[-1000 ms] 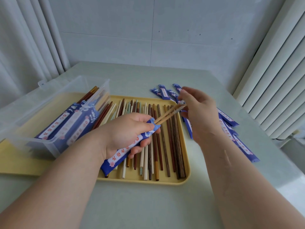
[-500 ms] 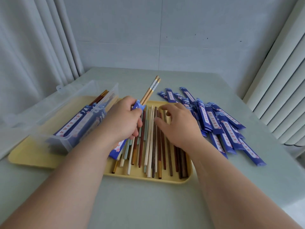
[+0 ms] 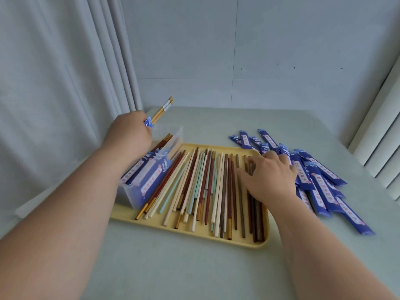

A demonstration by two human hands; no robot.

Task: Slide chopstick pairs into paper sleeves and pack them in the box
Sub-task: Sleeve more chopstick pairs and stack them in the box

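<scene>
Gripping the sleeved chopstick pair (image 3: 162,110) in curled fingers, the left hand (image 3: 127,135) has risen and swung left, and now hangs above the clear plastic box (image 3: 138,195) at the yellow tray's (image 3: 238,242) left edge. The right hand (image 3: 270,176) has shifted toward the tray's right edge, fingers bent onto the dark brown chopsticks (image 3: 255,217); whether they pinch any cannot be told.
</scene>
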